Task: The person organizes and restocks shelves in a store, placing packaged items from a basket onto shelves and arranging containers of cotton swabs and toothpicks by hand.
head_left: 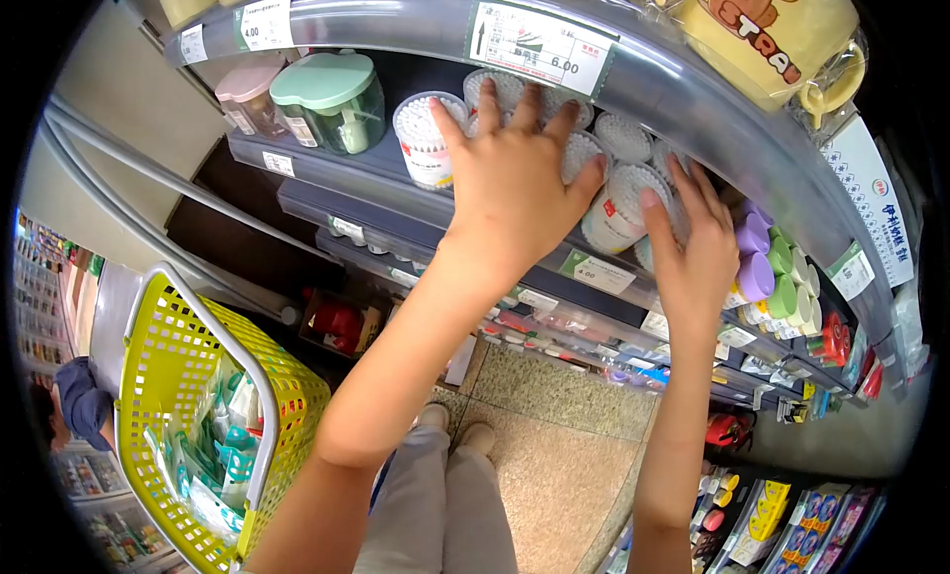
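Spread left hand point(520, 173) and half-open right hand point(698, 242) touched swab-filled tubs point(616, 216), right grip unclear to me; left, a basket point(294, 371) held packets point(223, 445).

Numbers and letters I can read
I see 6.00 and an upward arrow on the large price tag point(541, 47), 4.00 on a smaller tag point(263, 24), and the letters STRA on a yellow wrapped item point(772, 35)

At one o'clock the left hand point(520, 183) is spread wide; at three, the right hand point(701, 262) is held with thumb parted.
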### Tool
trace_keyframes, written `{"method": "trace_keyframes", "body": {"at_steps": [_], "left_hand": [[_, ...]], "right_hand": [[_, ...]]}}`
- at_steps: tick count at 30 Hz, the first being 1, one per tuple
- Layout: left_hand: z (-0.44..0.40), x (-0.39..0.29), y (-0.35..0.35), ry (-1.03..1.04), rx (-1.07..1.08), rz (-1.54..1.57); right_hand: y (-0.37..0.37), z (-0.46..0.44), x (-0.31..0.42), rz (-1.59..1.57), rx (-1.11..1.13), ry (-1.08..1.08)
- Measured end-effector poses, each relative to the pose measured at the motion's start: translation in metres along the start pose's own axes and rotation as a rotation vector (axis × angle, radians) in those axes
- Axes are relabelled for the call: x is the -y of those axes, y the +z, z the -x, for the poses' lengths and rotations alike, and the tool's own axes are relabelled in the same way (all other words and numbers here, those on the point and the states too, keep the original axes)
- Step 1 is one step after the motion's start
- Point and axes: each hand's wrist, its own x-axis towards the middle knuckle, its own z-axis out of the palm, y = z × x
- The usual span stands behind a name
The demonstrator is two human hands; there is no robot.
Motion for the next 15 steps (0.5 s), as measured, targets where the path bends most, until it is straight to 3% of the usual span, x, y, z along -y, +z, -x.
{"method": "trace_keyframes", "body": {"at_steps": [15], "left_hand": [[-0.001,0.019,-0.003,0.004,-0.037,-0.037]], "right_hand": [[0.012,-0.004,0.014,0.006,0.006,-0.01]]}}
